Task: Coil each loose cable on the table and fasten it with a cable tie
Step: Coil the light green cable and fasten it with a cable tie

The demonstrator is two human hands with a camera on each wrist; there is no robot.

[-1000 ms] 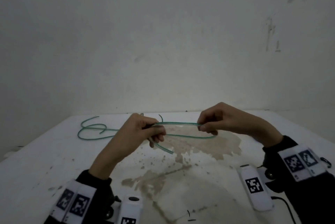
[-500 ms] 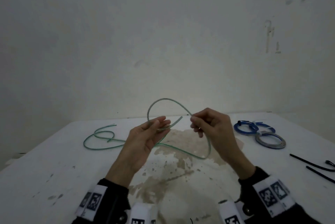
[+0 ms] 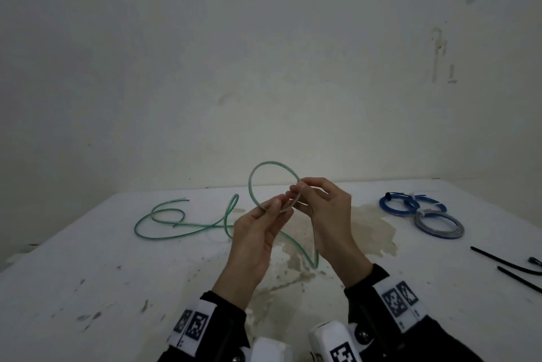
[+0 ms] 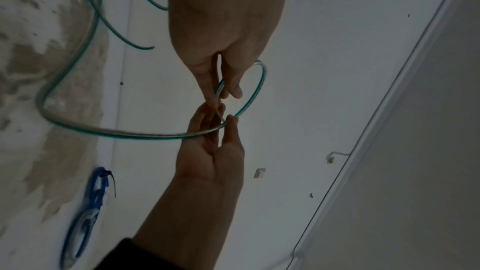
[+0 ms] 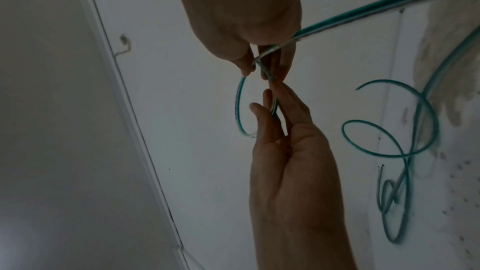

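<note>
The green cable [image 3: 274,168] makes one raised loop above the middle of the counter [image 3: 88,273], and both hands close this loop where its two strands cross. The left hand [image 3: 258,232] pinches the crossing between thumb and nearly straight fingers [image 3: 274,209]; the right hand [image 3: 325,209] pinches the strand just beside it with curled fingertips. The grip of both is narrow and only at the tips.

From the hands one part of the cable hangs down in a curve to the counter, and the long rest lies in loose bends toward the far left corner.

I judge that the cable is springy, so the first risk is that the loop opens if one pinch becomes weak while the hand moves for the next turn. The second risk is the loose tail: its bends cross each other, and a fast pull can tighten them into a knot or drag them off the left edge.

The blue coil [image 3: 397,204] and the grey coil [image 3: 438,225], already fastened as it seems, lie near the far right corner, and the black cable ties [image 3: 498,259] lie at the right edge, well apart from the hands. To reach a tie, one hand must release, and then the coil can spring apart.
</note>
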